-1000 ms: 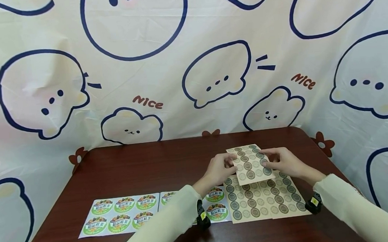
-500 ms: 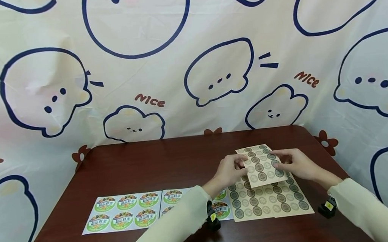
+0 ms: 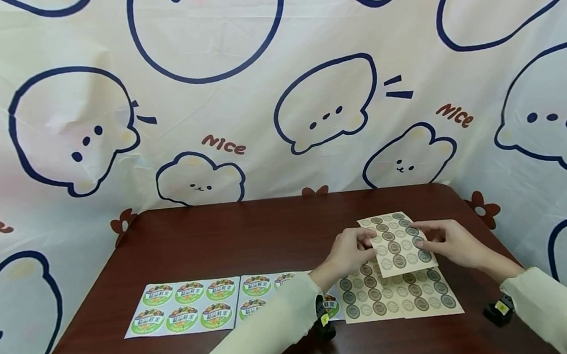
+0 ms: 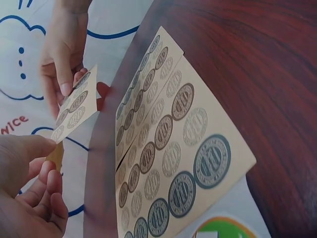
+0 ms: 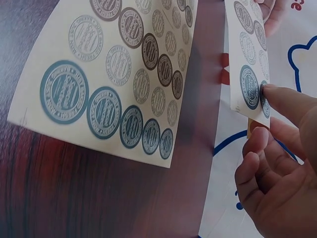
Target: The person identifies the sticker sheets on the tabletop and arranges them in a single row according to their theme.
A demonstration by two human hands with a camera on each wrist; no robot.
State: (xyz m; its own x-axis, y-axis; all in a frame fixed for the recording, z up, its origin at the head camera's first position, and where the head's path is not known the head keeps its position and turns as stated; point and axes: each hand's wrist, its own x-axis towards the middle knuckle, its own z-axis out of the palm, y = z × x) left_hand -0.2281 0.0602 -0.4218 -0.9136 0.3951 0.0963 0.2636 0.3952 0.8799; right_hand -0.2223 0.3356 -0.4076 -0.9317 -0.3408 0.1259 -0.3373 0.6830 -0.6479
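A cream sticker sheet [image 3: 397,243] with rows of round grey, brown and pale stickers is held up above the table's right side. My left hand [image 3: 349,251] pinches its left edge between thumb and fingers. At the opposite edge my right hand [image 3: 451,243] pinches it too, with the thumb on the printed face, as the right wrist view shows. Beneath lie two like cream sheets [image 3: 374,307] side by side, their far parts covered by the held sheet. In the left wrist view a flat cream sheet [image 4: 198,119] lies apart from the raised sticker sheet [image 4: 77,106].
White sheets [image 3: 189,306] of round green fruit-printed stickers lie to the left, partly under my left sleeve [image 3: 274,316]. The dark wooden table [image 3: 218,237] ends at a patterned cloth backdrop [image 3: 258,107]. A black wrist camera [image 3: 500,309] sits on each wrist.
Both hands and the held sheet have shifted to the right in the head view, while the whole scene drifted slightly right as well. The grip on the sheet is unchanged.
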